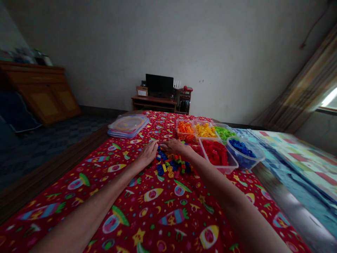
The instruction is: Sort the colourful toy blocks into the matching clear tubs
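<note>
A mixed pile of plastic building blocks (172, 165) in blue, yellow, orange, red and green lies on the red patterned cloth (147, 218). At its left edge rests my left hand (149, 154), fingers loosely extended and no block visible in it. My right hand (174, 146) reaches over the far side of the pile, its fingers stretched toward the left hand. What lies beneath its palm is hidden. To the right stand clear plastic tubs of sorted pieces: orange pieces (185, 127), yellow pieces (205, 130), green pieces (224, 133), red pieces (216, 151) and blue pieces (240, 147).
Stacked clear lids (129, 125) lie at the table's far left. Beyond the table, a monitor (159, 85) stands on a low desk (154, 101). A wooden cabinet (44, 93) is at the left, and a bed with a patchwork cover (302, 151) is at the right.
</note>
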Action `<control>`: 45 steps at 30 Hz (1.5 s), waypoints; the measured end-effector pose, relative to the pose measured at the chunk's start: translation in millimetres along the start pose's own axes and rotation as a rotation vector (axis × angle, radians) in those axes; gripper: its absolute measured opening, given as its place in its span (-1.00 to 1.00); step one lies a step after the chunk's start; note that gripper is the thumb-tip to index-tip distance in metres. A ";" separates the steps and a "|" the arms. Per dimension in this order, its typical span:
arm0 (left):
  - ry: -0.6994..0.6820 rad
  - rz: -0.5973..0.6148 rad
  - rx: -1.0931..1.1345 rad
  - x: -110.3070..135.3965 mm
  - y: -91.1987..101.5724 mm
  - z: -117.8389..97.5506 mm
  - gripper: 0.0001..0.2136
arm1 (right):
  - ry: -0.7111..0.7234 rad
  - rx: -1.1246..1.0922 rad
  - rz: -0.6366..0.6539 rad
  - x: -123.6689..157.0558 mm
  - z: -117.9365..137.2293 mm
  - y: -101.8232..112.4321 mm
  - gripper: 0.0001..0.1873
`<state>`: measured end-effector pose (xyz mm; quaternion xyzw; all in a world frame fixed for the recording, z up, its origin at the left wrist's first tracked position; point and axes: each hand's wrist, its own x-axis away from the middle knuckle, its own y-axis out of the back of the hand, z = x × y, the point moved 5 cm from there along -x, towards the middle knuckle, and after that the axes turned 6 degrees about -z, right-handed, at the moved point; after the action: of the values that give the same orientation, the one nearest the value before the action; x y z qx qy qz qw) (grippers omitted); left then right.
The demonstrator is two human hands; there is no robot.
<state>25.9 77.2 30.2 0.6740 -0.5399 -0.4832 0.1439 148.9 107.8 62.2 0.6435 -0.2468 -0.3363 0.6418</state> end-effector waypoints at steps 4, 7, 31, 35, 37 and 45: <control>0.008 0.030 0.030 0.5 -3.9 1.4 -0.51 | 0.011 -0.023 0.022 23.6 8.0 1.3 -0.53; -0.037 0.067 0.118 5.6 -7.1 0.2 -0.49 | 0.162 -0.153 -0.025 48.9 15.6 11.5 -0.64; -0.189 0.159 0.153 0.0 -30.0 -27.7 -0.54 | -0.228 0.048 -0.009 70.1 -23.6 27.7 -0.69; -0.240 0.329 0.127 -6.6 -40.2 -29.3 -0.64 | -0.161 0.052 -0.029 68.1 -20.2 20.2 -0.69; -0.263 0.321 0.161 -7.4 -38.5 -31.0 -0.68 | -0.175 0.054 -0.096 72.4 -21.0 22.9 -0.70; -0.214 0.183 0.184 -2.5 -21.2 -36.9 -0.77 | -0.195 0.016 -0.245 88.4 -27.0 57.6 -0.72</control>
<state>68.3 75.2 34.4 0.5771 -0.6532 -0.4856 0.0664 233.3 56.3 107.8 0.6381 -0.2303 -0.4709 0.5640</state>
